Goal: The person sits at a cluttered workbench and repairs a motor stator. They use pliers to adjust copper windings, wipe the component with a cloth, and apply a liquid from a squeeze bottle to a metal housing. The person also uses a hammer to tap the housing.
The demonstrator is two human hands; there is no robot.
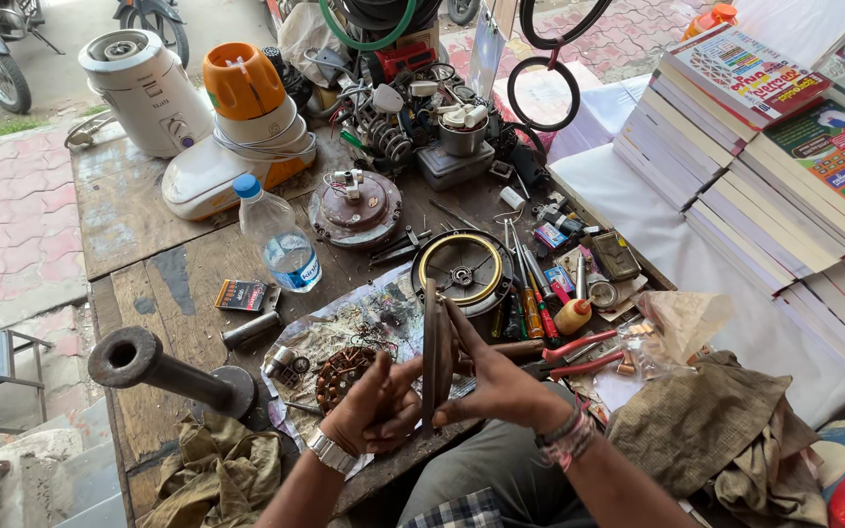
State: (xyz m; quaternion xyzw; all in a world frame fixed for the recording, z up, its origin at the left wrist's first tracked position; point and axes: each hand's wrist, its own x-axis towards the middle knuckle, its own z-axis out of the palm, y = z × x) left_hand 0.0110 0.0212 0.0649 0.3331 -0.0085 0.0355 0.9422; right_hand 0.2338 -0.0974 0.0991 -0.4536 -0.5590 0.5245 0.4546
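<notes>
**Both hands on upright metal file, lower centre**

Left hand (pixel 376 403) and right hand (pixel 497 386) each pinch the long dark flat metal file (pixel 430 354), held vertical between them at lower centre. Just left: rusty copper-wound motor stator (pixel 343 374). Behind: black round motor housing with brass ring (pixel 463 271). Farther, centre left: clear plastic water bottle with blue cap (pixel 280 235).

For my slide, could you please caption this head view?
Both hands, left and right, hold a flat metal strip upright over a cluttered wooden workbench.
</notes>
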